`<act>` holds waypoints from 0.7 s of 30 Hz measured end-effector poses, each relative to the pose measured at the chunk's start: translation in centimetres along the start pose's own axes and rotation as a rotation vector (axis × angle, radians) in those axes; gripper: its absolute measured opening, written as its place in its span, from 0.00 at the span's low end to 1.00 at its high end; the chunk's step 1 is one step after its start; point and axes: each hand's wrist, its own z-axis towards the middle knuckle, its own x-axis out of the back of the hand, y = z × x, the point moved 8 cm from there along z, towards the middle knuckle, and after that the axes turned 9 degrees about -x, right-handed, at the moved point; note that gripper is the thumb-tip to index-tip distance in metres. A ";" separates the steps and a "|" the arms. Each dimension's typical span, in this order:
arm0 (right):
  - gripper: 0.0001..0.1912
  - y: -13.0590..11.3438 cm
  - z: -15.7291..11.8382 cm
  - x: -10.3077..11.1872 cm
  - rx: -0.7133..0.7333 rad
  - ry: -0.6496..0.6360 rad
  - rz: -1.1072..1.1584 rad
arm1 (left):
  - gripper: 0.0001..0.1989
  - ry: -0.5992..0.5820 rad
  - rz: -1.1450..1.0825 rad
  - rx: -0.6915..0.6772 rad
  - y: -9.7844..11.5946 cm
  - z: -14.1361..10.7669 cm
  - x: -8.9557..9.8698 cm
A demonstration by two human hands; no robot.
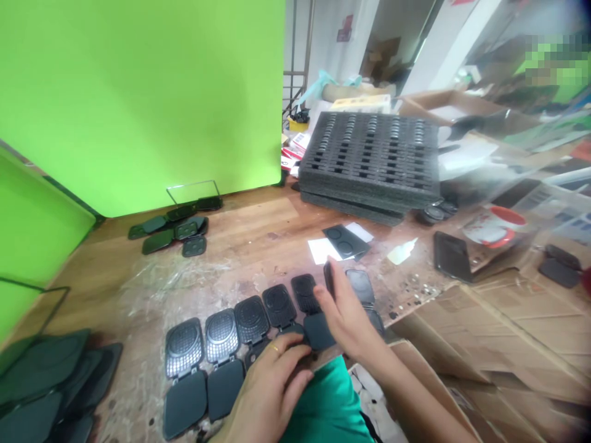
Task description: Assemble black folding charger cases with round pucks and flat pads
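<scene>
A row of black hinged cases (222, 335) lies opened out along the near edge of the table, their upper halves ridged and their lower halves smooth. My left hand (277, 381), palm down with fingers apart, rests over the lower halves mid-row and touches one with its fingertips. Towards the row's right end, my right hand (346, 314) has its thumb and fingers around the dark upright half of a case (329, 277). Part of that case is hidden behind the hand. Beyond it, another opened case (360, 286) shows a smoother, greyish upper half.
Grey foam trays (369, 160) with slots holding small round pieces are stacked at the back. A dark card with circles (346, 241) lies on white paper. Right of it are a phone (452, 255) and a mug (496, 224). More black cases (159, 241) lie left; cardboard (503, 332) fills the lower right.
</scene>
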 end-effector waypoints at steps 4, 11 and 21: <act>0.40 2.4 2.7 2.5 -0.001 0.179 -0.449 | 0.16 -0.045 0.430 -0.221 1.6 3.5 -1.1; 0.24 4.3 3.5 0.0 0.181 0.291 -0.827 | 0.37 -0.124 0.782 -0.171 -0.6 7.3 -4.3; 0.24 4.5 2.9 -0.7 0.253 0.240 -0.976 | 0.35 -0.094 0.861 -0.121 -1.1 5.7 -4.0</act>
